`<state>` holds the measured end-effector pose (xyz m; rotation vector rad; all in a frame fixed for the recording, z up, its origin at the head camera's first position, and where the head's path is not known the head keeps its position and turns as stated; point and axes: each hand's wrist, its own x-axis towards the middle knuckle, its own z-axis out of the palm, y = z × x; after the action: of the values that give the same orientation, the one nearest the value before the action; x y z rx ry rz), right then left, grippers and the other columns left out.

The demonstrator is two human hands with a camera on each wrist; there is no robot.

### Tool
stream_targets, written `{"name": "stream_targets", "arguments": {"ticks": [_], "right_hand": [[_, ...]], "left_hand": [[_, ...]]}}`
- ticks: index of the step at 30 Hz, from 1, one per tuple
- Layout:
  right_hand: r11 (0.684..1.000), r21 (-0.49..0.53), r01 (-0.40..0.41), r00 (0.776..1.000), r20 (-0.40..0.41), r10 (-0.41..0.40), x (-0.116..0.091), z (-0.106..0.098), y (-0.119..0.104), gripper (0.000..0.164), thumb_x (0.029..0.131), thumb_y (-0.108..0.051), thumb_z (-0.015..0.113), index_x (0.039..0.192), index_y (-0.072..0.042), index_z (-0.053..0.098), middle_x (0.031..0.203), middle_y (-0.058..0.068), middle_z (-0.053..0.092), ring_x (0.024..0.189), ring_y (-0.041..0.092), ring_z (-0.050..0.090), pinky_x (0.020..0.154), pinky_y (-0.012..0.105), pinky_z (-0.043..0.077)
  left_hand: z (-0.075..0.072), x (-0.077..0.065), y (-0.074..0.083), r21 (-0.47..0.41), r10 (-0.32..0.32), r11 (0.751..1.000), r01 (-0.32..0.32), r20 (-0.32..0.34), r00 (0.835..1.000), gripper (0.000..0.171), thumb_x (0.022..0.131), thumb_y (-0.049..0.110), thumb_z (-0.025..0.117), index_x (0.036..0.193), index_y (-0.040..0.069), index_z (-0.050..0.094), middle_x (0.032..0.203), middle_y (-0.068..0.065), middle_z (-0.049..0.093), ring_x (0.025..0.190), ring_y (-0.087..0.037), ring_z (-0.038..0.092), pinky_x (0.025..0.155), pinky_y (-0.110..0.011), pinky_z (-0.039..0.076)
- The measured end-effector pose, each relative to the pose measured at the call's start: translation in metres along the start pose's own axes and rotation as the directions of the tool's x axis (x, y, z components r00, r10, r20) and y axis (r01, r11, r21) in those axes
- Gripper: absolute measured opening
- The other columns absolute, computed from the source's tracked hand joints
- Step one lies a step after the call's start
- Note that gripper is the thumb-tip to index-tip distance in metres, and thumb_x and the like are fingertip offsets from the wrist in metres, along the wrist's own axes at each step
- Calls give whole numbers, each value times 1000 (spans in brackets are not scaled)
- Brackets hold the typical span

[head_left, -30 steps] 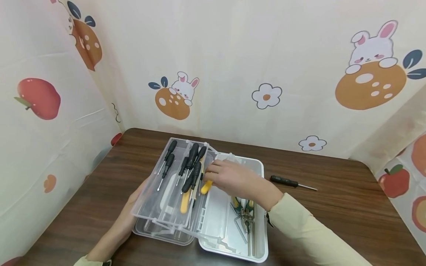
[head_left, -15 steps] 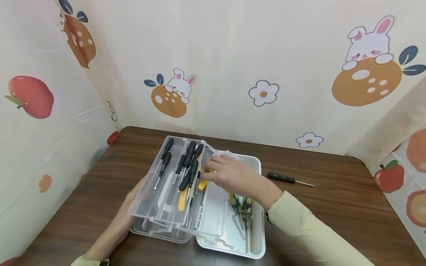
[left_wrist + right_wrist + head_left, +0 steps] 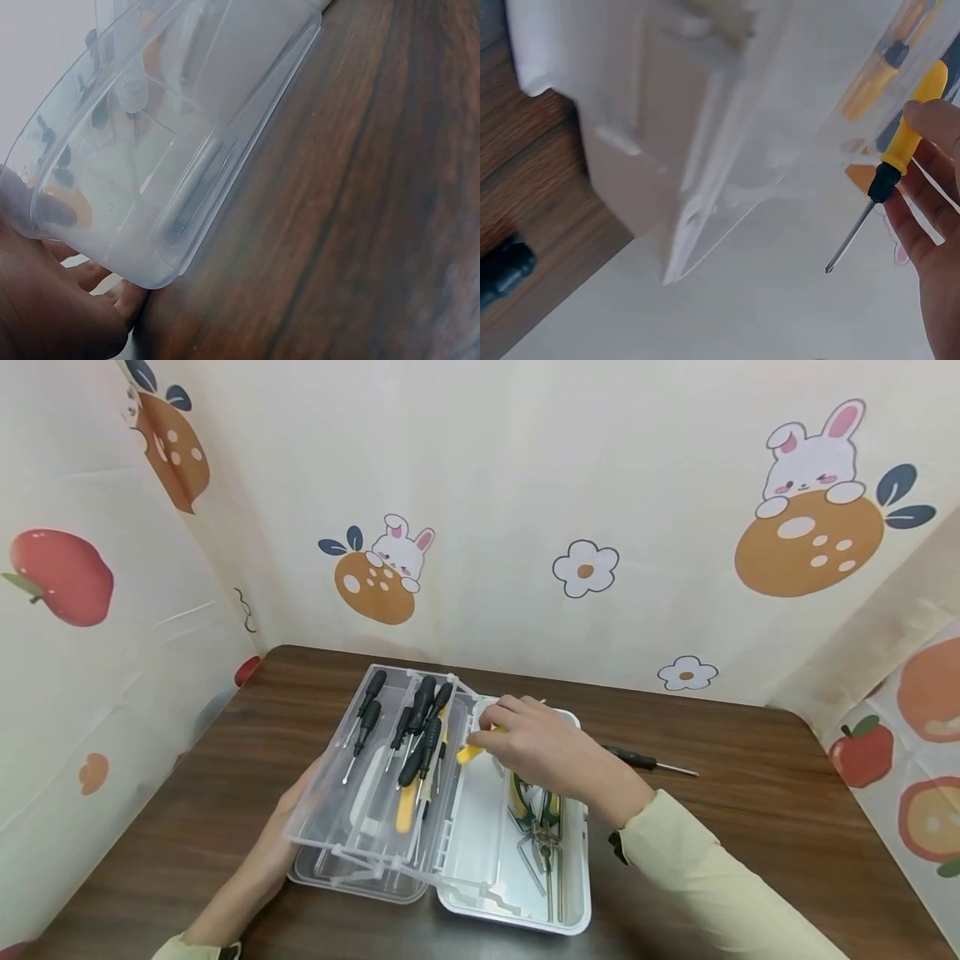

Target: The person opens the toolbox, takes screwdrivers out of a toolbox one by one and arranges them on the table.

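My right hand pinches a yellow-handled screwdriver between thumb and fingers, above the white box half. Its dark collar and bare cross-shaped tip show in the right wrist view. With my left hand I hold the outer side of the raised clear tray; in the left wrist view the thumb shows at its rim and fingers lie underneath. Several black-handled screwdrivers lie in the tray's compartments, along with a yellow handle.
Pliers and bent hex keys lie in the white half. A black screwdriver rests on the brown table to the right. Under the tray sits the clear lower half. A printed curtain hangs behind.
My right hand has lifted the yellow screwdriver away from the clear tray and shifted right, over the white half. My left hand keeps its hold on the tray.
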<state>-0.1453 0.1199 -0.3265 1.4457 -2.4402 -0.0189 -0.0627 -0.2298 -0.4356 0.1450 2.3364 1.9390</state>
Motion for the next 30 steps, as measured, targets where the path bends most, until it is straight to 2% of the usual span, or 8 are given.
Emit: {"name": "stream_targets", "arguments": {"ticks": [8,13,17,22,30], "right_hand": [[996,24,-81,996,-40,82,-22,-4,10,39,84,-10,88,119,-22,77,114,-2,72,107,18,65,92,32,57],[984,55,-169,982,-76,173,-36,-8,18,34,87,-9,84,119,-21,77,112,-2,72,102,18,63,86,32,56],[967,79,-243,967,-54,248,-47,-9,22,32,92,-10,80,122,-20,77,112,-1,72,101,18,61,82,32,54],[952,95,-292,954,-38,297,-63,-7,27,36,89,-9,83,123,-19,76,112,0,71,100,18,61,81,33,55],[923,149,-354,924,-97,370,-95,-5,39,38,83,0,85,118,-13,77,110,0,70,99,19,63,82,37,59]], "left_hand": [[1,-2,1,9,10,1000,-10,0,1000,55,114,36,36,167,24,25,174,-10,23,140,17,29,103,0,28],[1,1,0,8,17,1000,-16,-13,1000,55,114,36,37,167,25,26,174,-9,23,140,16,29,104,0,28],[1,3,-1,11,16,1000,-16,-29,999,55,114,35,37,167,25,27,173,-10,25,139,17,31,103,0,29],[0,1,-2,13,-9,1000,10,-29,1000,55,114,37,37,167,25,26,173,-10,26,139,16,31,102,0,29],[2,2,-2,5,-4,1000,4,-37,999,54,115,35,36,167,23,27,172,-10,27,136,19,34,102,0,29]]}}
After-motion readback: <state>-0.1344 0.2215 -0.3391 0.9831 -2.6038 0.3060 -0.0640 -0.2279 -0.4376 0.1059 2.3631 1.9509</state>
